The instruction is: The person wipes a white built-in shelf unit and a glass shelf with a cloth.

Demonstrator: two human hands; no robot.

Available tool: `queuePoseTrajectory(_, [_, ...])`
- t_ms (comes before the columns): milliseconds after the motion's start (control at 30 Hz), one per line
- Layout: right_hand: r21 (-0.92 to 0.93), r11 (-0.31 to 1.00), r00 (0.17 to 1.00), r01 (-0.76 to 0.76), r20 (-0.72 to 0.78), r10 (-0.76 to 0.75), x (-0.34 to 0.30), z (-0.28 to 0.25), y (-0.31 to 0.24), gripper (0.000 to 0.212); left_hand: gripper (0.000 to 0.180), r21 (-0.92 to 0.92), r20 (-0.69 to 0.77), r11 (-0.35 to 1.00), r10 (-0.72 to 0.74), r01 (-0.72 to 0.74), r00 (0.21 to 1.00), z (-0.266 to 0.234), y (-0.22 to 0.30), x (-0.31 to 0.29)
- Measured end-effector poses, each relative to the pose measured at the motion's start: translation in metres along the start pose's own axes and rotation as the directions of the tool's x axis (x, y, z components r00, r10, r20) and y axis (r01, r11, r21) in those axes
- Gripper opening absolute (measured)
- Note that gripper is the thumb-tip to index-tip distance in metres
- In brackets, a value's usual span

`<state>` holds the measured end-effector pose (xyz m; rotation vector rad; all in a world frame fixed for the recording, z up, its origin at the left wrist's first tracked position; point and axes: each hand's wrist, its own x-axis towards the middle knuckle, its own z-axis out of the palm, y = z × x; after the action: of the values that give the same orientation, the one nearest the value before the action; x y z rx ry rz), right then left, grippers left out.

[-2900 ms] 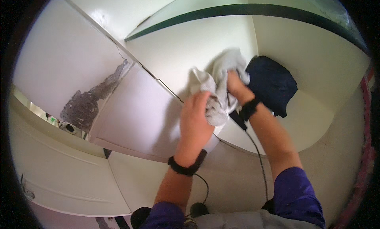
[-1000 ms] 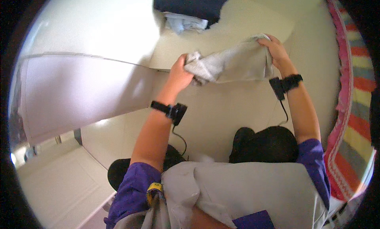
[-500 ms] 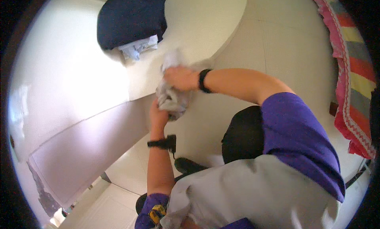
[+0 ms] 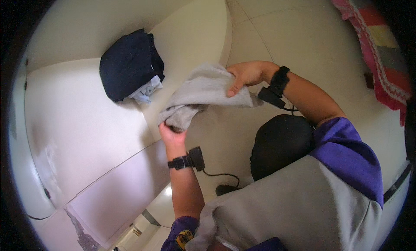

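A light grey knitted piece of cloth [image 4: 208, 88] is stretched between my two hands, in the air over the pale floor. My right hand [image 4: 249, 75] grips its upper right part, thumb on top and the other fingers mostly hidden behind. At its lower left end, where the cloth folds over and a darker patch shows, my left hand [image 4: 173, 136] holds it from below; most of those fingers are covered. Left of the cloth, a folded dark navy cloth [image 4: 130, 64] lies on a white surface, with a crumpled pale cloth [image 4: 147, 90] poking out from under it.
The white surface [image 4: 78, 116] has a lilac-grey front panel [image 4: 117, 194] on the left. A striped cloth with a pink frilled edge [image 4: 370, 43] hangs at the far right. My bent dark-clad knee [image 4: 281, 142] is close below my right forearm. A cable runs from each wrist device.
The bunched grey cloth is now spread out wider. My right hand has moved right, away from my left hand. The head view has shifted, so the navy cloth appears lower.
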<state>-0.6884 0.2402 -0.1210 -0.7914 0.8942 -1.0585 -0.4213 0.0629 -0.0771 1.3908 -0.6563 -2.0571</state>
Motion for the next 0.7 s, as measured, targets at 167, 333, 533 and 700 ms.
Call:
queuePoseTrajectory(167, [0.224,0.974,0.934,-0.024,-0.343,0.102,-0.043,-0.017,0.015,0.045,0.044,0.029,0.327,0.992,-0.127,0.124,0.937,0.018,-0.012,0.002])
queuePoseTrajectory(333, [0.609,0.789,0.840,0.083,-0.469,0.274,-0.018,-0.018,0.042,0.041,0.041,0.118,0.289,0.963,-0.268,0.244,0.919,-0.002,-0.048,-0.007])
queuePoseTrajectory(533, [0.774,0.597,0.826,0.210,-0.467,0.315,0.010,0.009,0.039,0.046,0.046,0.166,0.282,0.948,-0.310,0.273,0.908,-0.008,-0.035,0.016])
queuePoseTrajectory(700, [0.761,0.634,0.958,0.134,-0.262,0.112,-0.007,0.016,0.057,0.051,0.054,0.306,0.279,0.922,-0.326,0.238,0.903,0.056,-0.031,-0.010])
